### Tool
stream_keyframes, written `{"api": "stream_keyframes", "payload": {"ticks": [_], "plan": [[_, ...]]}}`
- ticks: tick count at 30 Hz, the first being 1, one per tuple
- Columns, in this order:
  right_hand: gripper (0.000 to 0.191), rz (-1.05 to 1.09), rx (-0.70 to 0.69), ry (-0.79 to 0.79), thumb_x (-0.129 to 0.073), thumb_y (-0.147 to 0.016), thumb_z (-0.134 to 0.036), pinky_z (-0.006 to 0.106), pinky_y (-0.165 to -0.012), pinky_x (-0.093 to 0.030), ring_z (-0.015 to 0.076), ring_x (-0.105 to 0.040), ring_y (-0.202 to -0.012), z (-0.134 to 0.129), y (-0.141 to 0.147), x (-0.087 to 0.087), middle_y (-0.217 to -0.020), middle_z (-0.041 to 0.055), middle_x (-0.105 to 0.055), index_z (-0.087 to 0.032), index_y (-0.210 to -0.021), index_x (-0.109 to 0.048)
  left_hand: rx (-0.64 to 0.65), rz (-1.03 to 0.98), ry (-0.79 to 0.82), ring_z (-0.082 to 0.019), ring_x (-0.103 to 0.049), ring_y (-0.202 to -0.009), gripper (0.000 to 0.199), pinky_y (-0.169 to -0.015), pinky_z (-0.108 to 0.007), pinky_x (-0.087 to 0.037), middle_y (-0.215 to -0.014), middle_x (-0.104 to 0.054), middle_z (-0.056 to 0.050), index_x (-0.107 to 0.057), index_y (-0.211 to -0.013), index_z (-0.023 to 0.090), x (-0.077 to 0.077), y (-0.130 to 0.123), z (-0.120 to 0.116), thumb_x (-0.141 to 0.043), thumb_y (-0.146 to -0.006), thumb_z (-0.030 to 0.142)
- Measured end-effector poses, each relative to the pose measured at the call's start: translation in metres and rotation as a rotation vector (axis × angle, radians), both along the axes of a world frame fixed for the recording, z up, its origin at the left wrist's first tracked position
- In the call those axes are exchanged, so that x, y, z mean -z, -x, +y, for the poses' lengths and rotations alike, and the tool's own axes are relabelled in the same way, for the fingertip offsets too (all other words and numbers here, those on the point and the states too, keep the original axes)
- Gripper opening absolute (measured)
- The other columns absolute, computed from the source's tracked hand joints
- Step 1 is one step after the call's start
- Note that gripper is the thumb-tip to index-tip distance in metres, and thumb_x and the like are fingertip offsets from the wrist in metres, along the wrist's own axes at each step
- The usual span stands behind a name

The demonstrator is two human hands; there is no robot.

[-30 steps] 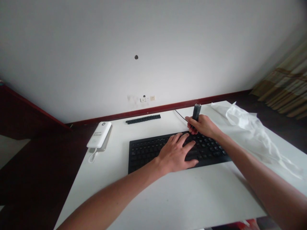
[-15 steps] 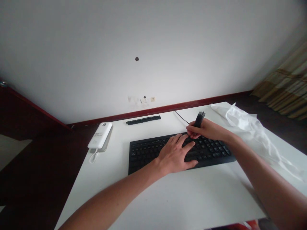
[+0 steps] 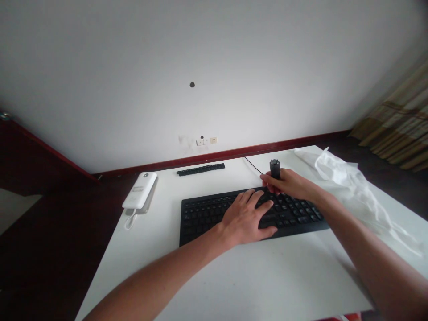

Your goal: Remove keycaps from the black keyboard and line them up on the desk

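A black keyboard [image 3: 207,218] lies on the white table [image 3: 227,276]. My left hand [image 3: 245,216] rests palm down on its middle with the fingers spread. My right hand [image 3: 282,182] is closed around a dark cylindrical tool [image 3: 274,168] that stands roughly upright over the keyboard's back edge, right of my left fingers. The tool's lower end is hidden by the fingers. A thin black cable [image 3: 253,165] runs from the table's back edge toward my right hand.
A white power bank [image 3: 140,191] with a short white cable sits at the left. Behind the keyboard lies a narrow black strip [image 3: 200,169]. Crumpled white plastic [image 3: 344,171] covers the table's right side. A wall rises beyond the table.
The tool in my right hand has turned from a rightward tilt to nearly upright. My left hand has stayed on the keyboard. The view has shifted slightly.
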State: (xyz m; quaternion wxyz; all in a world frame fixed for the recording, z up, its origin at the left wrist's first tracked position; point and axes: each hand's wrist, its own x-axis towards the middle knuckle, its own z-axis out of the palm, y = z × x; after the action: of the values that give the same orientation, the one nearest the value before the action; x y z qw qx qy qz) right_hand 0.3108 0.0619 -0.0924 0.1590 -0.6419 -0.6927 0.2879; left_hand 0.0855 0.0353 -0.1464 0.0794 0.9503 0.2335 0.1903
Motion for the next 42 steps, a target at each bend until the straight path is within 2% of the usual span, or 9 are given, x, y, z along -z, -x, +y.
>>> {"api": "stream_keyframes", "payload": {"ticks": [5,10,13,16,20,32,34,38,42], "plan": [[0.056,0.028,-0.03,-0.027,-0.044,-0.098,-0.061,0.031,-0.067,-0.048,0.0181,-0.06,-0.057,-0.002,0.008,-0.003,-0.054,0.0006,-0.06,-0.023,-0.06,-0.058,-0.003,0.001,-0.009,-0.034,-0.044,-0.142,0.068,-0.119,-0.051,-0.039,-0.153,-0.047,-0.016,-0.054,-0.145,0.02,0.0,0.0,0.001,-0.06,-0.092,0.062],[0.048,0.157,-0.018,0.017,-0.05,-0.096,-0.057,0.03,-0.062,-0.049,0.0177,-0.062,-0.057,0.0,0.005,0.002,-0.059,0.0008,-0.064,-0.022,-0.065,-0.059,0.001,-0.003,-0.007,-0.034,-0.043,-0.142,0.068,-0.118,-0.051,-0.039,-0.153,-0.047,-0.016,-0.055,-0.144,0.02,0.001,0.0,0.001,-0.059,-0.092,0.063],[0.051,0.221,-0.007,0.022,-0.05,-0.095,-0.061,0.029,-0.059,-0.05,0.0167,-0.06,-0.054,0.004,0.004,0.009,-0.057,0.0009,-0.063,-0.021,-0.064,-0.058,-0.004,-0.007,0.0,-0.034,-0.044,-0.141,0.067,-0.117,-0.052,-0.04,-0.152,-0.048,-0.015,-0.055,-0.144,0.021,0.0,0.0,0.0,-0.059,-0.092,0.063],[0.056,0.311,0.076,0.046,-0.048,-0.094,-0.069,0.029,-0.052,-0.047,0.0152,-0.056,-0.048,0.01,0.005,0.018,-0.054,0.0014,-0.062,-0.021,-0.065,-0.055,-0.007,-0.005,0.009,-0.034,-0.044,-0.14,0.066,-0.116,-0.052,-0.041,-0.152,-0.048,-0.015,-0.055,-0.144,0.021,-0.001,0.0,0.0,-0.06,-0.092,0.062],[0.056,0.429,0.179,0.111,-0.054,-0.089,-0.073,0.028,-0.046,-0.044,0.014,-0.053,-0.043,0.017,0.004,0.027,-0.052,0.0022,-0.062,-0.021,-0.068,-0.054,-0.004,0.001,0.016,-0.034,-0.044,-0.14,0.066,-0.117,-0.051,-0.04,-0.153,-0.047,-0.014,-0.055,-0.144,0.022,-0.003,0.0,0.0,-0.06,-0.091,0.062],[0.049,0.451,0.336,0.2,-0.058,-0.092,-0.062,0.025,-0.042,-0.043,0.0127,-0.054,-0.041,0.022,0.0,0.032,-0.05,0.0024,-0.062,-0.02,-0.067,-0.055,-0.006,0.006,0.01,-0.033,-0.043,-0.14,0.066,-0.117,-0.049,-0.04,-0.152,-0.045,-0.015,-0.056,-0.143,0.021,-0.004,0.0,-0.001,-0.06,-0.092,0.062],[0.05,0.41,0.299,0.176,-0.057,-0.093,-0.062,0.026,-0.043,-0.045,0.0137,-0.055,-0.041,0.021,-0.001,0.032,-0.05,0.0026,-0.062,-0.02,-0.065,-0.055,-0.006,0.008,0.008,-0.033,-0.043,-0.14,0.066,-0.117,-0.049,-0.04,-0.152,-0.046,-0.015,-0.055,-0.143,0.021,-0.005,0.0,0.0,-0.059,-0.092,0.062],[0.049,0.3,0.114,0.027,-0.057,-0.093,-0.061,0.029,-0.052,-0.053,0.0176,-0.064,-0.05,0.016,-0.003,0.026,-0.057,0.0033,-0.067,-0.02,-0.069,-0.06,-0.004,0.006,0.009,-0.033,-0.043,-0.14,0.065,-0.117,-0.049,-0.04,-0.151,-0.046,-0.015,-0.055,-0.143,0.021,-0.005,0.001,0.0,-0.059,-0.092,0.062],[0.048,0.22,0.062,-0.028,-0.054,-0.095,-0.06,0.031,-0.057,-0.055,0.0203,-0.069,-0.056,0.009,0.002,0.018,-0.058,0.0026,-0.068,-0.021,-0.068,-0.061,0.001,-0.003,0.007,-0.033,-0.043,-0.14,0.066,-0.117,-0.049,-0.04,-0.151,-0.046,-0.015,-0.055,-0.143,0.02,-0.003,0.001,0.001,-0.059,-0.092,0.062]]}}
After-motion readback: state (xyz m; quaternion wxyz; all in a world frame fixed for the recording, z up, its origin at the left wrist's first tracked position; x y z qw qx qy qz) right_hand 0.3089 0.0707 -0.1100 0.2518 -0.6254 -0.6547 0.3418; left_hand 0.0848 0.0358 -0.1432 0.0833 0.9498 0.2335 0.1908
